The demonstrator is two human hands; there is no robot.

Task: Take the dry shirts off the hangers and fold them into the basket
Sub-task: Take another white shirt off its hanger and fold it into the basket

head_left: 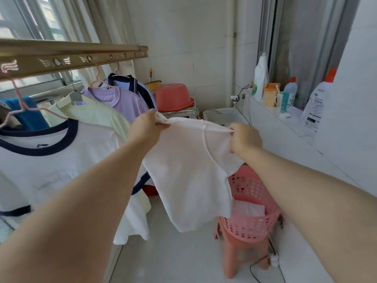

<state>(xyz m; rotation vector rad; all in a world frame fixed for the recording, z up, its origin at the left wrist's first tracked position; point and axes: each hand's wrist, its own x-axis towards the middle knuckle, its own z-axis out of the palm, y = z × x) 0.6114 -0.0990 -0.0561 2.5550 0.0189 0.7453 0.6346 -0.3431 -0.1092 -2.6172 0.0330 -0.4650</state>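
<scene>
Both hands are raised in front of the person, each pinching the top edge of a white shirt (187,170): the left hand (146,127) has its fingers curled round one corner, and the right hand (244,137) grips the other side, so the edge is stretched taut between them. The shirt hangs free, off any hanger, and its lower hem dangles just above the near rim of the pink basket (251,221). The basket sits on a pink stool (240,256) and has a folded white cloth (248,209) inside. To the left, close beside the left forearm, a navy-trimmed shirt (51,160), a pale yellow shirt (91,113) and a lilac shirt (122,101) hang from the rail (71,56). A tiled ledge (285,127) with bottles (318,105) runs along the right. Bare floor (173,258) lies open between the hanging shirts and the stool.
</scene>
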